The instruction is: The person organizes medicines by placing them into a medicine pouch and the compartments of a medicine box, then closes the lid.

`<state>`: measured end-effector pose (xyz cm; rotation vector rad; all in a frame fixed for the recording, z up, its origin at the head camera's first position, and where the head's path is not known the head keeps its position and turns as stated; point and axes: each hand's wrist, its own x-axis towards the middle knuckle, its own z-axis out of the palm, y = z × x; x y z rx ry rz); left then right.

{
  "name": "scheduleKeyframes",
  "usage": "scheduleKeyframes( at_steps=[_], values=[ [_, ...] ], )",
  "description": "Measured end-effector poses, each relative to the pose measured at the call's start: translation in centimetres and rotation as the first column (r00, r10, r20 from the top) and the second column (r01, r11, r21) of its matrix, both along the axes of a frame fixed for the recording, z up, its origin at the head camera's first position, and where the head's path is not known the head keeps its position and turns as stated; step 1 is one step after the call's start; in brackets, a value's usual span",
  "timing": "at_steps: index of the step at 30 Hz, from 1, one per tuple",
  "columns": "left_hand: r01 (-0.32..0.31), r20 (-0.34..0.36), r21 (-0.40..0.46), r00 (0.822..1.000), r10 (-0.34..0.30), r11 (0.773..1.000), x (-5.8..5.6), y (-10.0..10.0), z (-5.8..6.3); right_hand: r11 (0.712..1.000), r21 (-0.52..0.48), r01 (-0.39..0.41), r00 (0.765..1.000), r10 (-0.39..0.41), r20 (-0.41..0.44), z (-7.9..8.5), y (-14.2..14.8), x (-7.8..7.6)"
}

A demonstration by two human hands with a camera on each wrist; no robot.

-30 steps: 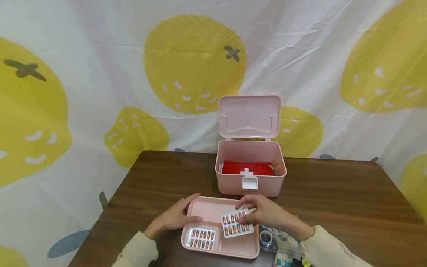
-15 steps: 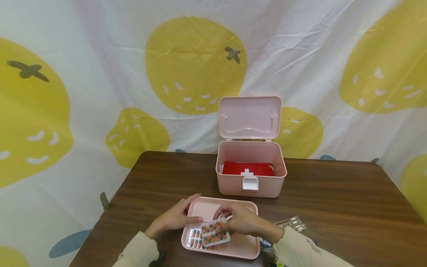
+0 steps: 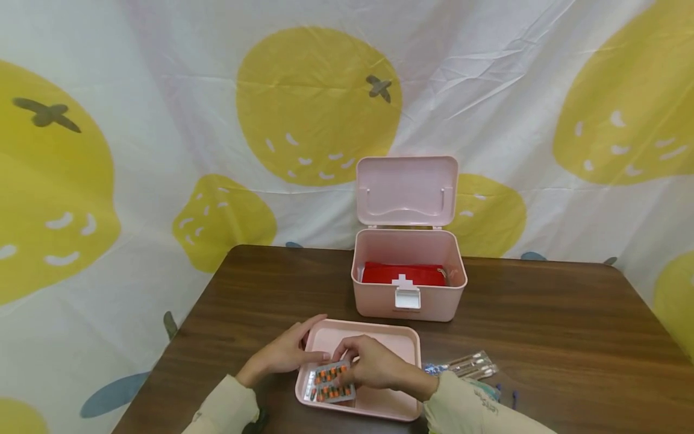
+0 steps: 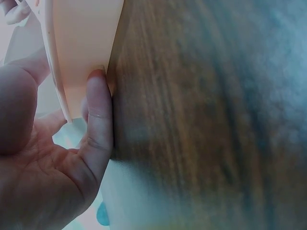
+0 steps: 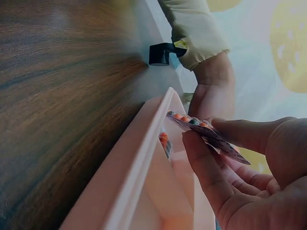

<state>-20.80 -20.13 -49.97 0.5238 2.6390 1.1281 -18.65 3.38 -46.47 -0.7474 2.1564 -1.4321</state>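
Note:
My left hand (image 3: 283,351) grips the left end of a shallow pink tray (image 3: 390,405), thumb over the rim. In the left wrist view the fingers (image 4: 98,108) lie against the tray's outer wall. Between thumb and fingers, my right hand (image 3: 374,366) pinches a blister pack of orange and dark green capsules (image 3: 328,377). It is tilted over the tray's front left compartment. A second capsule blister pack (image 5: 164,142) lies in that compartment, mostly covered by the held one in the head view.
Behind the tray stands an open pink first-aid box (image 3: 374,302) with a red pouch (image 3: 396,274) inside. Right of the tray lie packaged cotton swabs (image 3: 476,365) and a small blue item (image 3: 514,398), partly behind the right sleeve. A patterned curtain (image 3: 320,108) hangs behind the table.
My right hand has carried its blister pack leftward, from above the front right compartment to above the pack in the front left one. The left hand keeps its place on the tray.

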Motion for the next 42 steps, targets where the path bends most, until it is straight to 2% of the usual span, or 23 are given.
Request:
scheduleKeyframes(
  at_steps=[12,18,24,31,42],
  values=[
    [0.008,-0.004,0.008,1.0,-0.008,1.0,0.1,-0.1,0.1,0.997,0.073,-0.004,0.992,0.013,-0.128,-0.4,-1.0,0.4],
    [0.006,0.004,-0.004,1.0,-0.006,1.0,-0.1,-0.2,-0.2,0.996,0.094,-0.006,0.992,0.018,-0.127,-0.6,-1.0,0.5],
    [0.001,0.007,-0.005,1.0,-0.001,1.0,-0.1,-0.1,-0.1,0.993,0.118,-0.015,0.987,0.034,-0.16,-0.8,-0.9,0.4],
    [0.012,0.004,-0.011,1.0,-0.012,1.0,0.0,-0.1,0.1,0.994,0.099,-0.043,0.981,0.061,-0.183,-1.1,-0.8,0.3],
    [-0.007,0.026,0.001,1.0,0.007,1.0,0.0,-0.1,-0.1,0.993,0.116,-0.026,0.978,0.049,-0.201,-1.0,-0.6,0.4]
  ],
)
